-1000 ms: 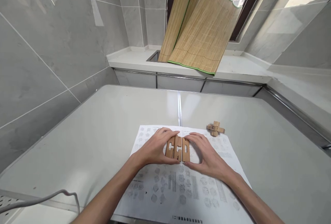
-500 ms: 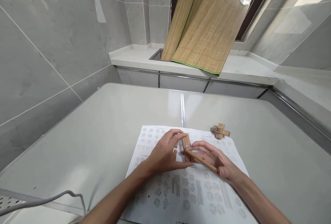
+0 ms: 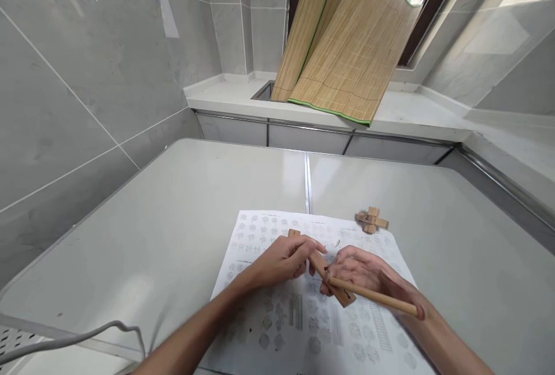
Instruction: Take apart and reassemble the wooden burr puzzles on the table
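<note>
A flat wooden bar (image 3: 346,296) with dark marks slants between my hands above the printed sheet (image 3: 277,357). Pinched fingers of my left hand (image 3: 288,258) grip the bar's upper end. Curled around its lower part are the fingers of my right hand (image 3: 359,268). A round wooden rod (image 3: 377,296) lies along the palm side of my right hand, its left end meeting the bar and its other end near the wrist. Whether rod and bar are joined, I cannot tell. Behind my left hand a small wooden piece (image 3: 293,233) shows, mostly hidden.
An assembled cross-shaped wooden puzzle (image 3: 372,220) marked with a number sits at the sheet's far right corner. The pale table (image 3: 195,190) has a seam down its middle. A grey cable (image 3: 104,327) lies front left. A bamboo mat (image 3: 342,57) leans by the window.
The bar has tilted, its lower end swinging right and toward me. The rod's free end has moved right. My left hand has closed from a wide grasp to a pinch.
</note>
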Demonstrator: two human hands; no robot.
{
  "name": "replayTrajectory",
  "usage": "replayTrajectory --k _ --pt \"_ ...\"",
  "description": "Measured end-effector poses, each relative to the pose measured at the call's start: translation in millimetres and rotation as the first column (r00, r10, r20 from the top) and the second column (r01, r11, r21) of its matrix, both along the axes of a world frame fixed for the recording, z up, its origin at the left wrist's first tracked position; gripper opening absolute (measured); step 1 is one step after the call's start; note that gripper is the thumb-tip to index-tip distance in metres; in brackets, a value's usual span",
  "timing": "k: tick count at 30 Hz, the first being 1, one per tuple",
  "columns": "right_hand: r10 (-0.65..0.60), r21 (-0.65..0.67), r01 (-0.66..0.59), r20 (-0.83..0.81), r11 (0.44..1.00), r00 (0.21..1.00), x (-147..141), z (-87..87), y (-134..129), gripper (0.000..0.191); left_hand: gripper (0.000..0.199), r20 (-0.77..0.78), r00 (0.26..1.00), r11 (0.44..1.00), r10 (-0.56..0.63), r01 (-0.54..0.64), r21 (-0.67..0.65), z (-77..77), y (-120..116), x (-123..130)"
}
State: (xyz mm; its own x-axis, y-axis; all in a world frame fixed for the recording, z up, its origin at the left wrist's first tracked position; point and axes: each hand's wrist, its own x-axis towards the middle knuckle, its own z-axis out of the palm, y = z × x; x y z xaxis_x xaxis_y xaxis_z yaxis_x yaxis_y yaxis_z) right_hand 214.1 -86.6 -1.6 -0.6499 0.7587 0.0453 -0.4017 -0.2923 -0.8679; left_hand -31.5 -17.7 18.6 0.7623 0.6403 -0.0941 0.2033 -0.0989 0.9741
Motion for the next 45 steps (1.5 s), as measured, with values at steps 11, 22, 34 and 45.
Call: replayTrajectory --k 11,22,34,45 --pt "-0.592 -0.003 0.596 0.111 0.803 0.798 6.6 -16.8 9.7 0.087 0.045 0.194 0.942 0.907 0.272 -0.184 -0.378 -4.6 5.1 4.0" --pt "-0.601 0.086 0.596 0.173 0.798 0.780 -1.6 -11.9 9.3 0.076 0.045 0.181 0.954 0.834 0.239 -0.106 -0.542 -10.5 1.2 6.2" --pt "-0.627 0.265 0.574 0.215 0.775 0.748 2.5 -8.8 9.7 0.071 0.042 0.191 0.962 0.838 0.194 -0.061 -0.542 -12.0 2.7 4.3" --pt "-0.597 0.447 0.409 0.463 0.795 0.655 6.4 -13.4 2.4 0.082 0.047 0.069 0.977 0.890 0.200 -0.151 -0.431 -10.9 2.9 2.5"
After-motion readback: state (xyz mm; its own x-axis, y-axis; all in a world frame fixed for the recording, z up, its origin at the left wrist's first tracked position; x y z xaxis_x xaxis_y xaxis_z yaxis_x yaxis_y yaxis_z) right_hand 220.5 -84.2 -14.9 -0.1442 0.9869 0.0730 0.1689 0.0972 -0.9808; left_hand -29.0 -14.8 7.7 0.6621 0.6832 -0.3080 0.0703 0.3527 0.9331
